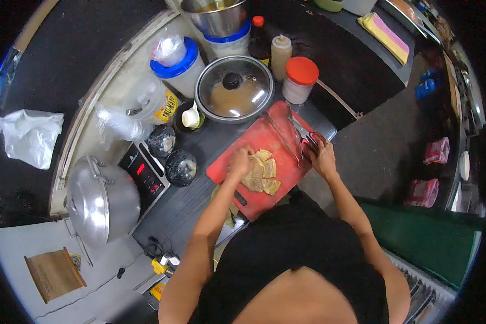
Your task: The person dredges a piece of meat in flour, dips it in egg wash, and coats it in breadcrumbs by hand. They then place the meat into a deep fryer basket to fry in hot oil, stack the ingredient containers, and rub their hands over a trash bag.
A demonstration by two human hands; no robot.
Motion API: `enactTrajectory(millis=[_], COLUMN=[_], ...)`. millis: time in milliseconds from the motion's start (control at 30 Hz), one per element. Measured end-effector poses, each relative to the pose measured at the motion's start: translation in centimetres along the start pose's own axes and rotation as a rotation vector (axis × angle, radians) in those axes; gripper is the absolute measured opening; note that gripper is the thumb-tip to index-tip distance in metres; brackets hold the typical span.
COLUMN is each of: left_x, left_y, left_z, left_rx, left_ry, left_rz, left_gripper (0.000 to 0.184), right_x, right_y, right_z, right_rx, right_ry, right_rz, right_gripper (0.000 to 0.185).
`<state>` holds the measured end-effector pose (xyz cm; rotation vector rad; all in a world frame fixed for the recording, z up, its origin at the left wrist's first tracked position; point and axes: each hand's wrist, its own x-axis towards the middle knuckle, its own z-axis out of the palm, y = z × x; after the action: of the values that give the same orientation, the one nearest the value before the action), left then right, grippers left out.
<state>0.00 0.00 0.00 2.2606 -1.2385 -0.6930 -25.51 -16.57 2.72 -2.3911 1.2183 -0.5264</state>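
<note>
A red cutting board (229, 154) lies at a slant on the dark counter. On it sit several flat, yellowish-brown cut pieces of food (262, 175). My left hand (242, 161) is at their left edge, fingers curled and slightly blurred; whatever is between them is hidden. At the board's right side, my right hand (323, 156) has its fingers around the red and black handles of a pair of scissors (302, 132). The scissor blades point away from me over the board. Metal tongs (282, 135) lie beside the scissors.
Behind the board stand a lidded pan (235, 89), a red-lidded jar (301, 81), a squeeze bottle (281, 56) and blue-lidded tubs (181, 70). To the left are two dark bowls (181, 167), an induction cooker (144, 170) and a large metal pot (102, 200).
</note>
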Motion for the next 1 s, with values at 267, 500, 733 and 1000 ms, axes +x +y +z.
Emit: enactTrajectory(millis=[267, 500, 733, 1000], left_x=[0.4, 1.4, -0.9, -1.8], left_y=[0.3, -0.3, 1.4, 11.3], left_z=[-0.3, -0.8, -2.2, -3.8], left_rx=[-0.310, -0.079, 0.072, 0.209], left_ry=[-0.084, -0.279, -0.146, -0.246], left_rz=[0.018, 0.116, 0.477, 0.591], left_gripper=[0.026, 0.032, 0.028, 0.025], right_x=[-4.5, -8.3, -10.2, -11.3], right_y=[-0.6, 0.1, 1.9, 7.6], right_z=[-3.3, -4.1, -6.1, -11.5], right_rx=[-0.025, 0.040, 0.055, 0.144], right_ry=[0.006, -0.029, -0.107, -0.114], right_rz=[0.007, 0.090, 0.117, 0.264], right_gripper=[0.041, 0.040, 0.040, 0.038])
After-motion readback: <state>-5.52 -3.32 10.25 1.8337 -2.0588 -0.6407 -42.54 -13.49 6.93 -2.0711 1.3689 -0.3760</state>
